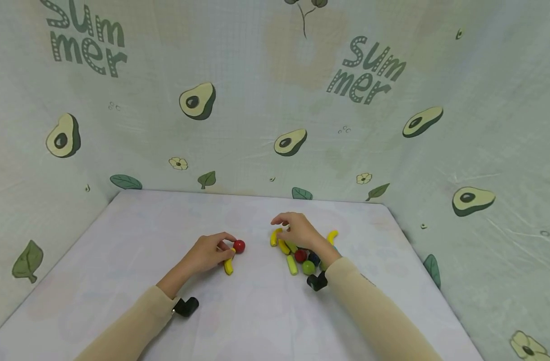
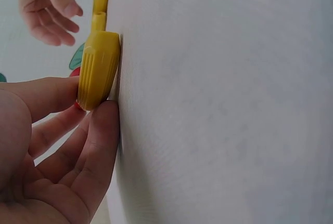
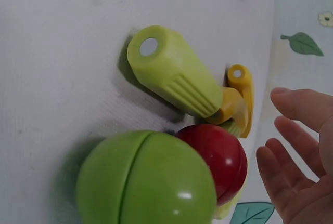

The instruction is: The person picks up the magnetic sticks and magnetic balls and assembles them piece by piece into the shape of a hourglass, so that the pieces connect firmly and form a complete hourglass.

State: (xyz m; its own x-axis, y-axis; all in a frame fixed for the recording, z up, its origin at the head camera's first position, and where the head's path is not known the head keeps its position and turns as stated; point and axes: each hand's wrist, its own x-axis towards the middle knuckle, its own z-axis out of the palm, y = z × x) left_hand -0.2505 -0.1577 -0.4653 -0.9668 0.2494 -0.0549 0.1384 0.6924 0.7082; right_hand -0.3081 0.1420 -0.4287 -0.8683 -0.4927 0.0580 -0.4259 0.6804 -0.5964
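Left hand: thumb and fingers of the left hand (image 1: 209, 254) pinch a yellow banana piece (image 1: 228, 265), low at the bench (image 1: 252, 316).
Red ball: the red ball (image 1: 239, 246) sits just beyond the yellow banana piece, beside the left fingertips; whether they touch it is unclear.
Right hand: the right hand (image 1: 300, 230) is released, fingers loosely bent, above the cluster on the bench.
Curved yellow pieces: two curved yellow pieces (image 1: 284, 246) lie beneath and beside the right fingertips.
Cluster nearer the person: a pale green stick (image 1: 292, 265), a dark red ball (image 1: 300, 255), a green ball (image 1: 308, 267) and a dark blue piece (image 1: 314, 258) lie close together.
Far side of right wrist: another yellow piece (image 1: 332, 236).
Backdrop: a cloth (image 1: 247, 60) printed with avocados and leaves.
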